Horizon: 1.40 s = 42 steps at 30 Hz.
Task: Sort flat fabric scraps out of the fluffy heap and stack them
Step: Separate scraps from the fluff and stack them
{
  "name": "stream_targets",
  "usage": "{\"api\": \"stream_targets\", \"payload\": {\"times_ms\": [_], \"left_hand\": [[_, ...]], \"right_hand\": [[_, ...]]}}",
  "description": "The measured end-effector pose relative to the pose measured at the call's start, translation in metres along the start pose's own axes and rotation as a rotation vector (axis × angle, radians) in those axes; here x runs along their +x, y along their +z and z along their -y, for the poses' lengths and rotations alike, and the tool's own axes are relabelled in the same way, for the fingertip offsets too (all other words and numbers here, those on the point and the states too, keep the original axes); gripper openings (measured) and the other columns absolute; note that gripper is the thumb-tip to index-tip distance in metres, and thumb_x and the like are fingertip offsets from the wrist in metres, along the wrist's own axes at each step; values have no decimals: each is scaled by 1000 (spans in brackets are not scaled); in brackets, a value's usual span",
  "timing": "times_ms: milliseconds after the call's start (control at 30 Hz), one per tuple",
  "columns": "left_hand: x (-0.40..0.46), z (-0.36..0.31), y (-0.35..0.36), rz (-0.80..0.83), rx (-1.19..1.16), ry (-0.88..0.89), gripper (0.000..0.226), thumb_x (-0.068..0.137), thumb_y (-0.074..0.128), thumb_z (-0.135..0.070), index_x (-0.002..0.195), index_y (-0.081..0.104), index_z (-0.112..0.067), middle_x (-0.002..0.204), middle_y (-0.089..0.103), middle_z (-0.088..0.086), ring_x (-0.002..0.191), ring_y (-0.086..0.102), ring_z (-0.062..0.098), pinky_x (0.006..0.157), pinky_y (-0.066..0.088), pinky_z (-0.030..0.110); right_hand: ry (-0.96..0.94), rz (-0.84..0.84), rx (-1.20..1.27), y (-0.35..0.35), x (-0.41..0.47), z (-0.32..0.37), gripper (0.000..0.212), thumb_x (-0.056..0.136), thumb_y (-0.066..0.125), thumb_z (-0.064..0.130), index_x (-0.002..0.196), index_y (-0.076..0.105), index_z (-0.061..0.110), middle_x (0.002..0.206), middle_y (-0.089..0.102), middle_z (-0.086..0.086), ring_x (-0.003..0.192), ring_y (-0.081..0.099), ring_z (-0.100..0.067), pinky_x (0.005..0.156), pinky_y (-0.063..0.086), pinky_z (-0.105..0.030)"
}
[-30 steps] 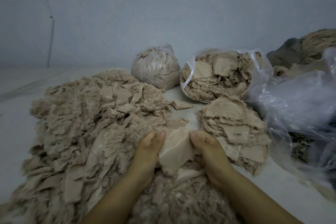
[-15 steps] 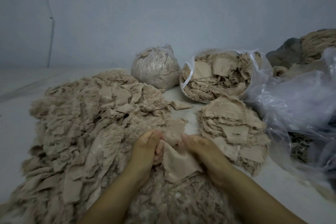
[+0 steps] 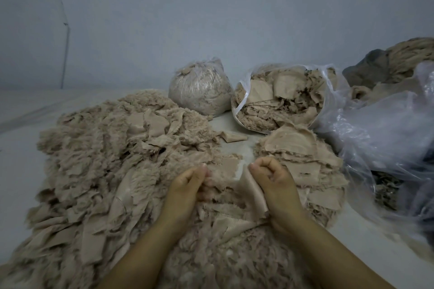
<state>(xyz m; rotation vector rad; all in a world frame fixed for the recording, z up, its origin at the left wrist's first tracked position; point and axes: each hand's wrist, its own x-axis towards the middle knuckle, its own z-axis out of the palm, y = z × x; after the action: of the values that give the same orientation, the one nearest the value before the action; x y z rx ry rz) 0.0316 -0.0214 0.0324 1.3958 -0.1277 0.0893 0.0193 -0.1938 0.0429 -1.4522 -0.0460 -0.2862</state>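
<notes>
A big beige fluffy heap (image 3: 105,159) of furry offcuts mixed with flat pieces covers the left and the foreground. A stack of flat scraps (image 3: 305,155) lies to its right. My left hand (image 3: 187,185) grips a fluffy tuft at the heap's near middle, fingers curled. My right hand (image 3: 272,178) is curled round a flat beige scrap (image 3: 252,191), which hangs folded along its inner side, just left of the stack.
A tied clear bag of fluff (image 3: 199,87) and an open bag of scraps (image 3: 279,101) stand at the back. Crumpled clear plastic (image 3: 380,138) and more fabric (image 3: 404,58) crowd the right. One loose scrap (image 3: 232,136) lies on the pale floor between heap and stack.
The flat scrap was held spread between both hands; now my right hand alone holds it folded and has drawn right. My left hand has closed on fluff.
</notes>
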Motion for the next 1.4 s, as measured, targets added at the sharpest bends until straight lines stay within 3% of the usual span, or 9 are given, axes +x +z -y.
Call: {"api": "stream_targets", "payload": {"times_ms": [167,367,467,600,700,833,933,1100,1400], "left_hand": [[-7,2,5,353,-30,-58,52,82,58,-53,105,67,-7,106,69,15,99,66,26,87,52,34],[-7,-4,11,21,-115,-44,24,80,60,-34,80,64,-10,73,67,8,65,63,19,54,51,27],[-6,-7,4,33,-35,-42,25,86,56,-34,83,64,-10,76,64,6,69,59,18,61,50,27],[-11,-8,6,200,94,6,25,80,56,-46,69,60,-23,68,54,-3,66,50,11,62,44,22],[-11,-7,8,222,-12,-7,19,82,59,-36,73,65,-20,70,63,3,64,59,14,59,49,26],[-3,-6,1,29,-164,-32,11,89,54,-14,81,58,-6,57,52,6,40,43,9,37,37,19],[-2,-1,2,64,-58,9,18,83,60,-27,84,63,-9,69,60,5,55,56,11,50,48,21],[-6,7,10,243,-53,-105,64,68,76,-53,121,56,-25,118,66,3,110,63,16,92,52,30],[-6,-2,8,-4,-142,13,7,87,59,-12,92,63,-8,68,68,3,46,57,6,39,42,15]], "right_hand": [[6,238,108,11,-13,0,16,74,69,29,87,66,18,72,69,-1,65,64,-12,56,52,-22],[23,-21,7,8,-5,-7,9,87,67,16,83,64,9,52,48,-2,42,40,-10,39,34,-19],[61,-120,6,0,1,-7,23,94,55,30,84,63,10,53,53,0,41,42,-8,41,38,-19],[63,161,-73,3,-5,-4,39,75,59,58,94,69,26,87,69,4,75,66,-11,63,55,-22],[31,307,-145,10,-14,-5,15,81,72,34,75,66,21,68,62,0,59,59,-15,52,50,-25],[-28,-86,-71,0,5,5,20,87,66,25,68,66,22,63,62,2,55,56,-13,51,43,-26],[-12,-158,74,-14,15,17,18,90,63,21,72,69,18,68,62,-6,59,55,-18,53,45,-27],[132,285,147,2,-6,8,13,76,68,25,78,74,13,72,68,-6,56,63,-9,46,48,-19],[142,166,155,4,-7,5,20,69,71,26,83,77,12,85,75,-9,71,70,-14,58,53,-20]]}}
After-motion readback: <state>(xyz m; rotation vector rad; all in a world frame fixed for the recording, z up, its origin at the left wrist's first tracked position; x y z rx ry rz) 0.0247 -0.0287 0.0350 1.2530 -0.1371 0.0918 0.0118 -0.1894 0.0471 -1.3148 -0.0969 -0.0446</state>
